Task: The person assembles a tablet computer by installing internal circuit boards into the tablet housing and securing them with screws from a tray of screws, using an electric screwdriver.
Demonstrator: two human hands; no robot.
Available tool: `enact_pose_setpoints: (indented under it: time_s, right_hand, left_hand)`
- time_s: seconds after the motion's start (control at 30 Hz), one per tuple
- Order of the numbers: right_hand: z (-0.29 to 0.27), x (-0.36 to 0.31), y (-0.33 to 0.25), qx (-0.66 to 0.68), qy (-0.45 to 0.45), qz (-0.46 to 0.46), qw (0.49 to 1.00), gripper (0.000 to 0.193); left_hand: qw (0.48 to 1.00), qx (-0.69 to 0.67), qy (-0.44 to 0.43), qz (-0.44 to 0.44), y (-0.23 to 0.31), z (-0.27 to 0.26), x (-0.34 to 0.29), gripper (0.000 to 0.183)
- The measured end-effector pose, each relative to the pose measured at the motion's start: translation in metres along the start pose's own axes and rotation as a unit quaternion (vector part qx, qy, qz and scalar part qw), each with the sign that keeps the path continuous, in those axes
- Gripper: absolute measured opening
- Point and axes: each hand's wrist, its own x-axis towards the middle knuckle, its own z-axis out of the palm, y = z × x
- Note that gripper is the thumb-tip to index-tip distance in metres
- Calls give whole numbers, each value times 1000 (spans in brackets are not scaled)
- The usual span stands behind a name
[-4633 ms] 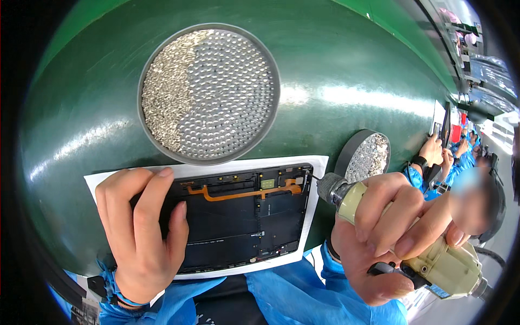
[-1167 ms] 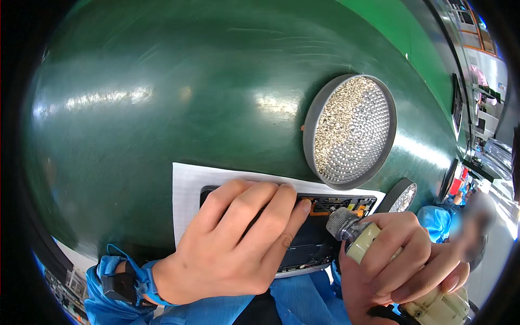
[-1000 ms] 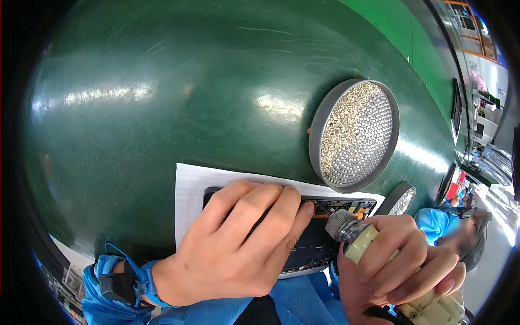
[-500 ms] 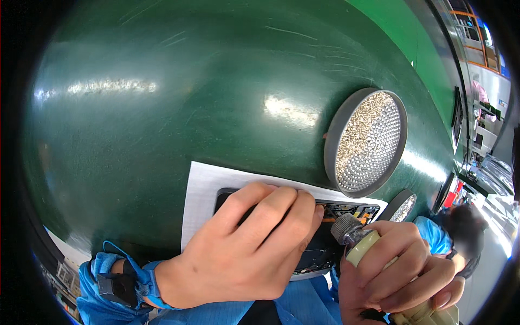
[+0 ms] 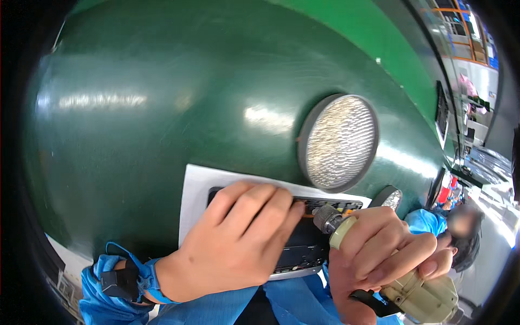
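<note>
An opened black phone [image 5: 303, 244] with bare circuit parts along its far right lies on a sheet of white paper [image 5: 196, 189]. Across its left part rests my left hand [image 5: 235, 241], fingers curled and close together on it; the thumb is hidden. My right hand [image 5: 374, 252] is wrapped round a cream electric screwdriver [image 5: 425, 298] with a grey knurled nose. The tool slants to the left, its nose over the circuit parts, close to my left fingertips. I cannot see whether its tip touches a screw.
A round grey dish [image 5: 341, 143] of many small gold and silver screws stands on the green table [image 5: 162, 135] beyond the paper. Right of the phone is a smaller dish [image 5: 392, 198]. Farther right sits another person in a blue sleeve [image 5: 423, 222].
The view has shifted, so the dishes and phone appear farther left. The screwdriver's nose has come slightly left along the phone. Both hands keep their holds.
</note>
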Motion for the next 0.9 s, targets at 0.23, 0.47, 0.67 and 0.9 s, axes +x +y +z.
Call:
enact_pose_setpoints:
  time_s: [0.23, 0.47, 0.67, 0.9]
  right_hand:
    - [-21, 10, 6, -80, 158, -86, 980, 51]
    - [-26, 6, 12, -59, 133, -44, 988, 59]
    - [-32, 2, 3, -13, 82, 28, 996, 57]
    - [-26, 0, 5, -76, 104, -4, 992, 56]
  left_hand:
    - [999, 14, -32, 12, 3, -10, 3, 49]
    - [999, 16, -41, 10, 2, -8, 4, 42]
    - [999, 26, -36, 3, 3, -8, 1, 34]
    - [999, 26, -41, 14, 6, -7, 2, 48]
